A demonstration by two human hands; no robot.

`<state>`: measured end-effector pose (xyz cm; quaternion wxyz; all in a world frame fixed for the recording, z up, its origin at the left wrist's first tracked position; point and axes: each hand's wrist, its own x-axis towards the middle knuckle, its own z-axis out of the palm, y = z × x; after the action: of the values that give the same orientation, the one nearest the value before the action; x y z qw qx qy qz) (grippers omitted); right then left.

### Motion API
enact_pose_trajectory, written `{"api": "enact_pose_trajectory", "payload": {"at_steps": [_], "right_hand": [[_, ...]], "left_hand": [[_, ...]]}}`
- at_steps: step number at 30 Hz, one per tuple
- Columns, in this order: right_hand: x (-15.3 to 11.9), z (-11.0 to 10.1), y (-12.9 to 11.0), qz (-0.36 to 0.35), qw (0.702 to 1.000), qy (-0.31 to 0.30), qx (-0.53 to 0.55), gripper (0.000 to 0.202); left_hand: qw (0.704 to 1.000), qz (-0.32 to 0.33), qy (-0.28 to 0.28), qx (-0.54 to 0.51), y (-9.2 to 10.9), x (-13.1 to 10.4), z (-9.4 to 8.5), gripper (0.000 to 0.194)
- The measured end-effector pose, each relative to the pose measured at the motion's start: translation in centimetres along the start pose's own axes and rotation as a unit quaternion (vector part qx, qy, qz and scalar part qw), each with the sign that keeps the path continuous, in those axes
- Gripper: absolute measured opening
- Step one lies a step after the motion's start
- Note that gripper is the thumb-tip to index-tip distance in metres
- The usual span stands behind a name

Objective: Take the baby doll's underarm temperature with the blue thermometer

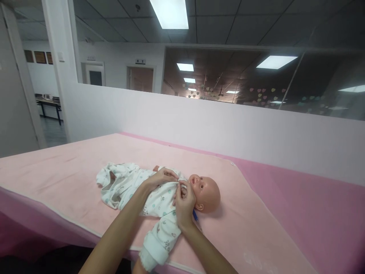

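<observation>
A bald baby doll (209, 194) lies on its back, head toward the right, dressed in a white patterned baby romper (158, 199). My left hand (162, 178) rests over the doll's chest, its fingertips pinching the romper's fabric close to the neck. Right beside it, my right hand (185, 201) has thumb and fingers pressed together on the same edge below the doll's chin. Any fastener between the fingertips is too small to make out. One sleeve (159, 239) reaches toward me with its cuff folded back. The leg part (114, 184) lies loose and crumpled at the left.
Under the doll spreads a pink blanket (71, 163) on a darker pink table surface (273, 182). A small blue item (195, 215) shows below the doll's neck. Behind stands a white low wall (199, 125) with glass above. A doorway with a desk (49, 102) is at left.
</observation>
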<state>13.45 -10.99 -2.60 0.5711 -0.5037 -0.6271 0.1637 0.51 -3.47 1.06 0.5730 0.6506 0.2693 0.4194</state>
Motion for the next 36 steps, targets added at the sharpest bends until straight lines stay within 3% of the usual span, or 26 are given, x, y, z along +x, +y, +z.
{"api": "enact_pose_trajectory", "payload": {"at_steps": [4,9,16,23,36], "right_hand": [[0.0,0.0,0.0,0.004,1.000,0.003,0.012,0.033],[0.1,0.0,-0.1,0.013,0.998,0.003,0.060,0.028],[0.0,0.2,-0.1,-0.009,0.988,0.052,0.148,0.019],[0.3,0.3,0.1,-0.045,0.991,0.063,0.107,0.019],[0.5,0.5,0.1,-0.069,0.991,0.079,0.089,0.016]], "left_hand": [[0.999,-0.008,0.014,0.040,0.0,0.1,0.1,0.015],[0.999,-0.004,-0.011,0.052,0.2,0.0,0.2,0.017],[0.989,0.011,-0.121,0.084,0.9,-0.4,0.0,0.041],[0.988,-0.015,-0.105,0.114,0.5,-0.3,0.3,0.042],[0.994,0.004,-0.070,0.081,-0.1,-0.1,0.0,0.032]]}}
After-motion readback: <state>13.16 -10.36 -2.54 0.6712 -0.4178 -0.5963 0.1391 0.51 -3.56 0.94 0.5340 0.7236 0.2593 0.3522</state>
